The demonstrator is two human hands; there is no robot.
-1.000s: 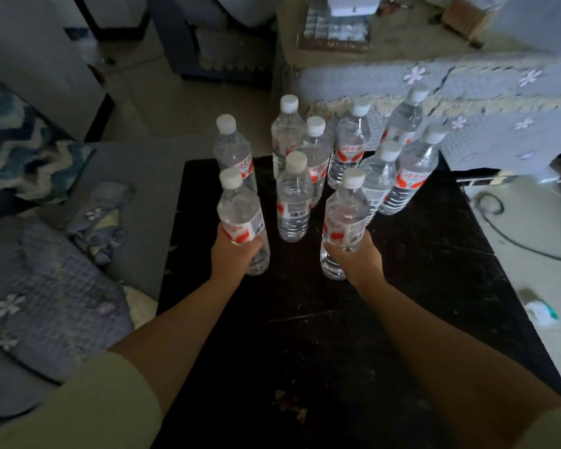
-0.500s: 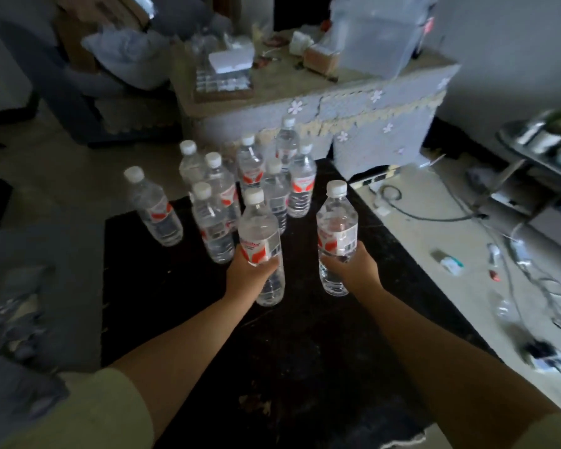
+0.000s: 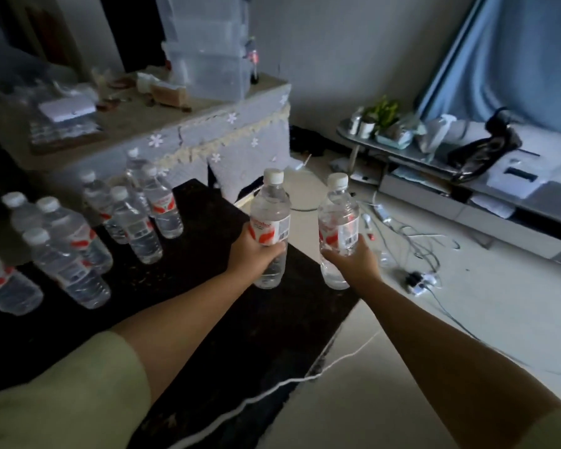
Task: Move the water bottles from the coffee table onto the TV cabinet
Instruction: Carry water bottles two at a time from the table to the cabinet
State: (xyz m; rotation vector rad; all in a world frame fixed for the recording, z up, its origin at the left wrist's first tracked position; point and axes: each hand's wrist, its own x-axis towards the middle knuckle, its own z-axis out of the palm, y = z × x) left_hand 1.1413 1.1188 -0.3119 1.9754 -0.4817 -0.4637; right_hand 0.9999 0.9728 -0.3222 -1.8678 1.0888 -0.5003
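Note:
My left hand grips a clear water bottle with a white cap and red label, held upright above the right edge of the black coffee table. My right hand grips a second, like bottle, upright, out past the table's edge over the floor. Several more bottles stand in a loose group at the table's far left. The low grey TV cabinet runs along the right wall, with plants and a dark object on its top.
A cloth-covered cabinet with clear boxes stands behind the table. Cables and a power strip lie tangled on the pale floor between table and TV cabinet. A white cord trails near the table's front corner. A blue curtain hangs at the right.
Both hands have lifted their bottles off the table and carried them right. The view has swung right, so the TV cabinet is now in sight and the other bottles sit at the left.

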